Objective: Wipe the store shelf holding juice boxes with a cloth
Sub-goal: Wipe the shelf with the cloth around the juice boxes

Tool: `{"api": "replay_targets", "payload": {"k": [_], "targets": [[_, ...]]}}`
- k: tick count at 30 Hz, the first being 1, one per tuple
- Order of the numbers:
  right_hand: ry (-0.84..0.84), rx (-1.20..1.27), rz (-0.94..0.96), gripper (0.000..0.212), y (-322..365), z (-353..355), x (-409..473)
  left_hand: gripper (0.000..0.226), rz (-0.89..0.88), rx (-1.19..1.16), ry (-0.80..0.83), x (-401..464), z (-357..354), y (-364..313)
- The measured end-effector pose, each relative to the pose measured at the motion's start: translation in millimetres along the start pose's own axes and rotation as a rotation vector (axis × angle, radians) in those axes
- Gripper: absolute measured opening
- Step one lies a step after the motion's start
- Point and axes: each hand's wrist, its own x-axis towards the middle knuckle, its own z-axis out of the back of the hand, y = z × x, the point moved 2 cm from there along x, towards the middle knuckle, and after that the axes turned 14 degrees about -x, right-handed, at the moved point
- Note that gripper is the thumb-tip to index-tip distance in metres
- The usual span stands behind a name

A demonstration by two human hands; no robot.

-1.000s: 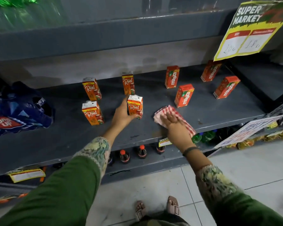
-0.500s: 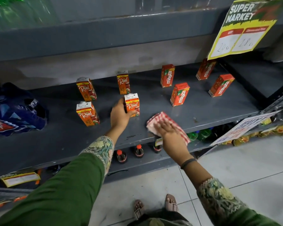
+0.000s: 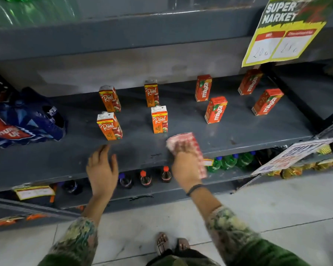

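Observation:
Several orange Real juice boxes stand on the grey shelf (image 3: pixel 238 133), the nearest one (image 3: pixel 159 120) upright in the middle. Red Maaza boxes (image 3: pixel 216 110) stand to the right. My right hand (image 3: pixel 185 166) presses a red-and-white checked cloth (image 3: pixel 188 143) onto the shelf's front edge, just right of and below the near Real box. My left hand (image 3: pixel 102 169) hovers open in front of the shelf edge, below the front-left Real box (image 3: pixel 109 126), holding nothing.
A blue Thums Up pack (image 3: pixel 21 123) lies at the shelf's left end. Cola bottles (image 3: pixel 145 178) and green bottles (image 3: pixel 229 162) stand on the lower shelf. A yellow price sign (image 3: pixel 283 33) hangs at the upper right. My sandalled feet (image 3: pixel 171 244) are on the tiled floor.
My left hand has let go of the middle Real box and pulled back toward the shelf edge. My right hand has drawn the cloth nearer the front edge.

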Motion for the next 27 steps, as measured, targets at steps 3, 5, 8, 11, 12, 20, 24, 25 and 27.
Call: {"api": "replay_targets", "payload": {"k": [3,5,8,11,12,20,24,25,27], "targets": [[0.069,0.188,0.236,0.069,65.6,-0.3,-19.3,0.040,0.137,0.094,0.035,0.1,13.8,26.4],[0.105,0.216,0.338,0.071,83.2,3.6,-20.6,0.047,0.213,0.141,0.098,2.6,21.4,42.8],[-0.003,0.188,0.151,0.071,55.7,10.2,-9.6,0.055,0.277,0.216,0.156,8.4,33.9,65.7],[-0.082,0.156,-0.094,0.072,8.3,9.7,-2.8,0.060,0.311,0.295,0.202,9.4,44.5,80.4],[-0.036,0.150,-0.109,0.071,1.2,6.2,-2.1,0.061,0.318,0.314,0.231,8.7,45.8,83.4],[-0.014,0.441,0.057,0.062,74.0,13.1,-30.7,0.065,0.421,0.280,0.352,4.7,40.7,98.3],[-0.369,0.428,-0.135,0.054,95.9,52.6,14.4,0.064,0.393,0.245,0.313,4.4,41.5,95.6],[-0.392,0.408,-0.139,0.051,103.0,59.0,31.5,0.064,0.383,0.237,0.314,4.3,42.5,94.3],[-0.370,0.314,-0.122,0.045,121.5,65.6,64.0,0.064,0.360,0.228,0.319,3.2,43.1,94.5]]}}
